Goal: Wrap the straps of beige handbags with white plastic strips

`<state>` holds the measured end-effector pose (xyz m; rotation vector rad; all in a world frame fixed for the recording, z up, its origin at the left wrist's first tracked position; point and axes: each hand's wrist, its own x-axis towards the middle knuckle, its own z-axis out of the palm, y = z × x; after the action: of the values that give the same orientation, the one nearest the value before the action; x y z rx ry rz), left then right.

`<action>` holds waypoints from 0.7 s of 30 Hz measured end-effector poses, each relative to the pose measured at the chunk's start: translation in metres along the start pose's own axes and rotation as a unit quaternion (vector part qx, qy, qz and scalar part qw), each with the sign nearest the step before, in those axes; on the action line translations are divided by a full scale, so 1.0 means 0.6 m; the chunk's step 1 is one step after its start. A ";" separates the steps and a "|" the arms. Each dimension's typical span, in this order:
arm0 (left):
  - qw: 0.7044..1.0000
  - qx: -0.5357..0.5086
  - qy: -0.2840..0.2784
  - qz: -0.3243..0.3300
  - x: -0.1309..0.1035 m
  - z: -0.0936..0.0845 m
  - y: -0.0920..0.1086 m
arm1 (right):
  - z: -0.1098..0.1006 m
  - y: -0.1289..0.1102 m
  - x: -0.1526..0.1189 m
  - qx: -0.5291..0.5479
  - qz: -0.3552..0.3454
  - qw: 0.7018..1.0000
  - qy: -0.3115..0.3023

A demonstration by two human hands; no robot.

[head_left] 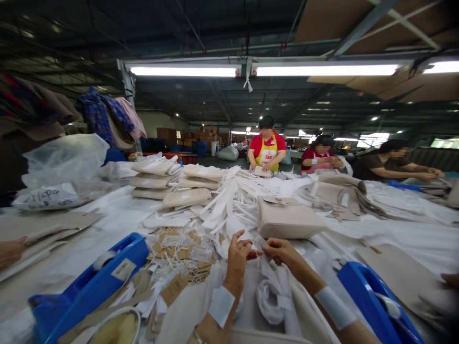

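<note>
Both my hands are raised over a beige bag [251, 313] at the front middle. My left hand [239, 255] has its fingers curled toward a small translucent piece [260, 242]. From the right, my right hand [281, 252] pinches that piece between thumb and fingers. Below my hands lies a wrapped white strap or roll [270, 301] on the bag. To the left spreads a pile of brown tags [179, 248] with white strings. Just beyond my hands rests a finished-looking beige bag [289, 219].
Blue tape dispensers stand at left [96, 282] and right [376, 306]. A round container [118, 327] is at the front left. Stacked beige bags [152, 179] and white strips [229, 196] lie farther back. Several people work around the table; other hands show at both edges.
</note>
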<state>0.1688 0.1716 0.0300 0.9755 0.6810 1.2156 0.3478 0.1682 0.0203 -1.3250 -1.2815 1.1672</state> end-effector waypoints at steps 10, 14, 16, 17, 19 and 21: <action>0.999 -0.015 0.034 0.005 0.002 0.002 -0.007 | -0.008 -0.015 0.047 -0.159 -0.012 0.981 -0.111; 0.998 0.045 0.044 0.022 0.006 0.000 -0.015 | -0.006 -0.019 0.061 -0.200 -0.043 0.971 -0.128; 0.992 0.111 0.046 0.044 0.003 0.001 -0.017 | -0.005 -0.020 0.065 -0.213 -0.061 0.966 -0.133; 0.984 0.160 0.039 0.069 -0.001 0.001 -0.017 | -0.004 -0.020 0.066 -0.217 -0.067 0.965 -0.134; 0.949 0.280 -0.002 0.142 -0.012 0.005 -0.014 | -0.001 -0.020 0.065 -0.220 -0.075 0.964 -0.132; 0.898 0.380 -0.050 0.218 -0.025 0.010 -0.006 | 0.002 -0.019 0.061 -0.214 -0.079 0.965 -0.132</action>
<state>0.1722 0.1556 0.0283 1.9127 0.9098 1.2848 0.3453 0.2054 0.0306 -1.3680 -1.8791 1.0115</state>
